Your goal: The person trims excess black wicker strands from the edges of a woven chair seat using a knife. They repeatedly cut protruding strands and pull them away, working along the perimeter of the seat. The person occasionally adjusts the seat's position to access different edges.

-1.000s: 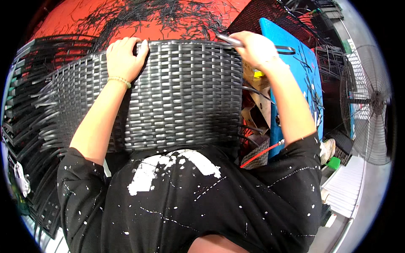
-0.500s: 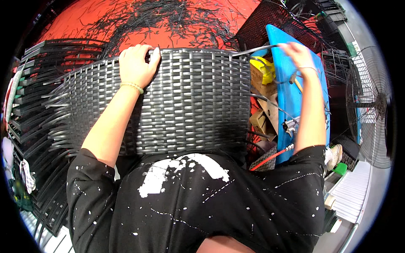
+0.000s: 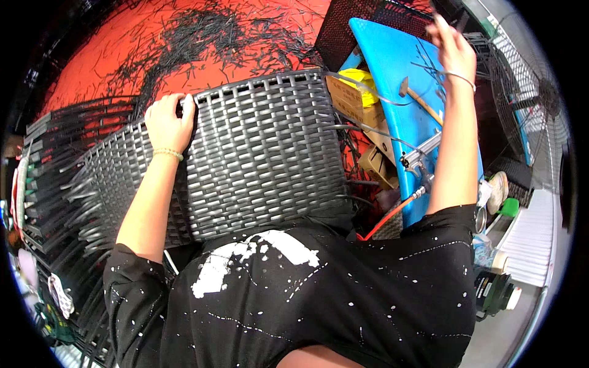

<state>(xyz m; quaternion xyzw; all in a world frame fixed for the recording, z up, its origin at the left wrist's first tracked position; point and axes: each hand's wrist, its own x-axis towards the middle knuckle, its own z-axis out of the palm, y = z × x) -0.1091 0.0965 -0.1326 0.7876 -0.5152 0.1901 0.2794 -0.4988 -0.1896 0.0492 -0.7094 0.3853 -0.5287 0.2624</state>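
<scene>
A curved panel of woven dark grey plastic strips [image 3: 264,147] lies across my lap. My left hand [image 3: 170,124] grips its far edge, fingers hooked over the rim and thumb on the near side. Beyond the blue board my right hand [image 3: 455,54] is raised at the far right, fingers pinched together. A dark thin piece shows at its fingertips, too blurred to name. One loose strip [image 3: 374,93] runs from the panel's far right corner over to the blue board; its other end cannot be followed clearly. More strip ends stick out of the panel's right side.
On the blue board [image 3: 383,73] lie a hammer [image 3: 420,101] and a metal air tool [image 3: 420,164] with a red hose [image 3: 389,216]. Cardboard boxes [image 3: 353,101] and a yellow bag [image 3: 361,84] sit beside it. Strip scraps cover the red floor [image 3: 104,49]; a fan [image 3: 543,98] stands right.
My right hand has swung up and farther right, away from the panel. The strip it was pulling now hangs slack over the blue board. The panel and left hand have shifted left in view.
</scene>
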